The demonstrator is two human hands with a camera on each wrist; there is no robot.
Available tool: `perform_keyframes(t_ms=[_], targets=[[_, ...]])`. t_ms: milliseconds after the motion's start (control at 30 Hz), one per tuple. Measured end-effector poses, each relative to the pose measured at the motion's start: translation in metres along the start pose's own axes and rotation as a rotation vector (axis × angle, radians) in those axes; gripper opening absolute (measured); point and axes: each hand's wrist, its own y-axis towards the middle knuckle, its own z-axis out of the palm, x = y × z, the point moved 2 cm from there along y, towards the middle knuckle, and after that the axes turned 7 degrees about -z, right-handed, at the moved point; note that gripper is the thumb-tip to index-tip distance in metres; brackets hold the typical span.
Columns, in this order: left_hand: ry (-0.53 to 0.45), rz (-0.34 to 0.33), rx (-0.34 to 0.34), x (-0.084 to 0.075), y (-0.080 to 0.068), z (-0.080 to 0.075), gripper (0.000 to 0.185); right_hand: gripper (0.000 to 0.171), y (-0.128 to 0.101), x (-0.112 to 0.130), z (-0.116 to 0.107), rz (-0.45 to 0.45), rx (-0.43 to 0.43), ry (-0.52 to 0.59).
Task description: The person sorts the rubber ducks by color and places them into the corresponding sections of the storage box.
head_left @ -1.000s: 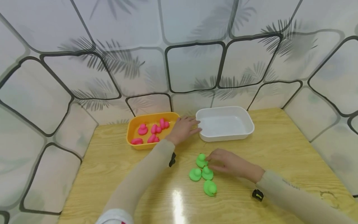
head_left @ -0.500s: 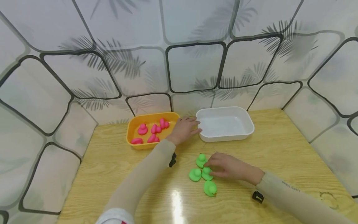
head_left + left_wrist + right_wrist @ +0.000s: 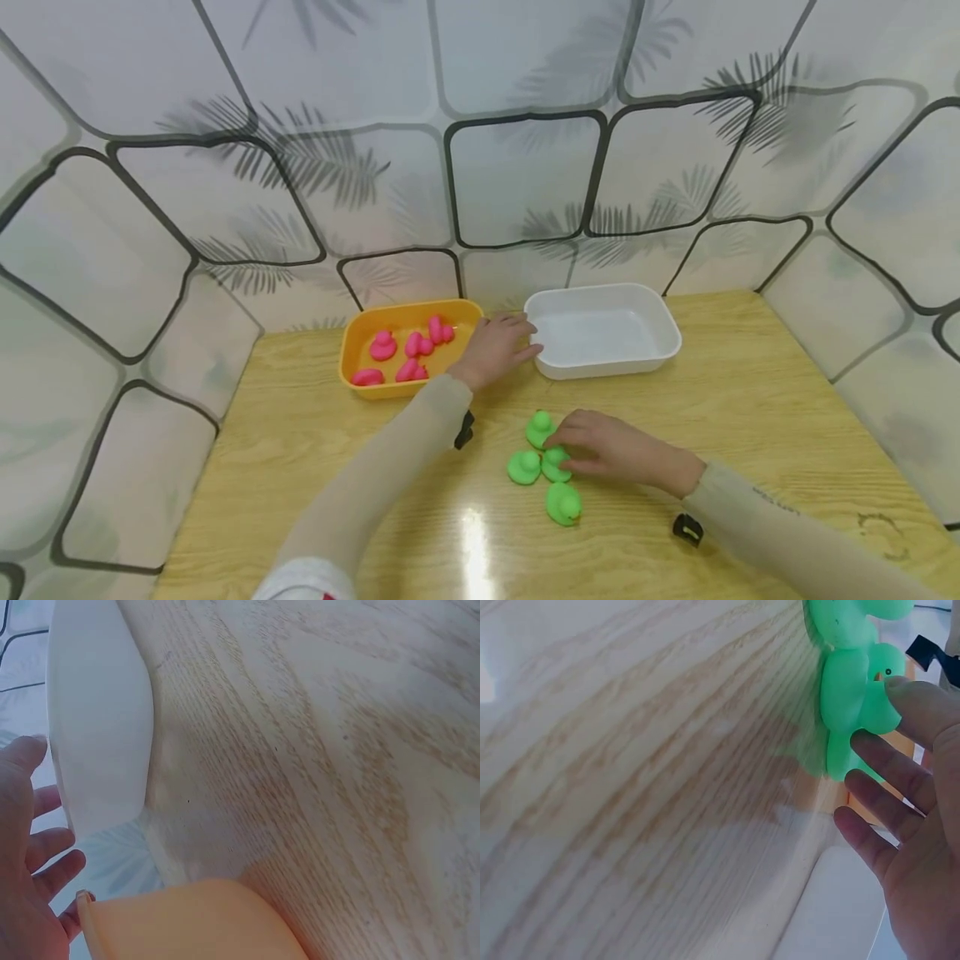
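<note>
Wood-grain table [image 3: 750, 400] carries two trays side by side at its far edge, an orange tray [image 3: 358, 333] holding five pink ducks [image 3: 408, 346] and a white tray [image 3: 660, 325] with nothing visible inside. The left hand [image 3: 493, 346] lies in the gap between them, fingers straight and loose, gripping nothing; its fingertips reach the near left corner of the white tray, and in the left wrist view the fingers [image 3: 41, 847] spread just beside that tray's white rim [image 3: 97, 727], with the orange tray's corner [image 3: 195, 922] below them. Nearer the person, four green ducks [image 3: 543, 462] stand in a tight cluster on the table, well apart from both trays. The right hand [image 3: 600, 446] rests over the right side of this cluster, fingers extended toward the uppermost green duck [image 3: 537, 427] and the one just below it. In the right wrist view the fingertips [image 3: 907, 705] touch a green duck [image 3: 851, 697] on its side, yet the fingers look straight rather than curled, so the hand seems open against the duck and not pinching it, though the thumb is hidden. Both arms wear beige sleeves [image 3: 390, 475] with a black strap at each wrist.
</note>
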Motion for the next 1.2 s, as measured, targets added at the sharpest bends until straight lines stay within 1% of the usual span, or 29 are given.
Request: perform_keyframes(t_ms=[133,367,533,633,767,867,1067,1133,1200], targets=[[0.008,-0.016,0.007,-0.002,0.0,0.001,0.046,0.027,-0.001,-0.001,0.001,0.007,0.004,0.006],[0.01,-0.022,-0.001,-0.001,-0.002,0.0,0.043,0.026,0.0,-0.001,0.0,0.035,0.017,0.04],[0.0,-0.025,0.009,-0.001,-0.004,-0.001,0.041,0.026,0.001,-0.001,-0.004,0.034,0.03,0.023],[0.0,-0.031,0.007,-0.001,-0.005,-0.001,0.046,0.026,0.002,-0.001,-0.008,0.027,0.023,0.002],[0.029,-0.03,-0.002,0.0,-0.006,0.0,0.054,0.027,0.002,-0.004,-0.016,0.022,0.002,-0.019],[0.058,-0.026,-0.006,0.0,-0.005,0.001,0.057,0.027,0.002,-0.007,-0.024,0.035,-0.005,-0.03],[0.069,-0.039,0.017,-0.001,-0.006,0.002,0.059,0.026,0.001,-0.018,-0.045,0.117,0.023,-0.022],[0.07,-0.043,0.021,-0.001,-0.006,0.002,0.06,0.027,0.001,-0.022,-0.054,0.12,0.001,-0.033],[0.073,-0.043,0.019,-0.001,-0.006,0.001,0.059,0.029,0.002,-0.026,-0.064,0.095,-0.043,-0.061]])
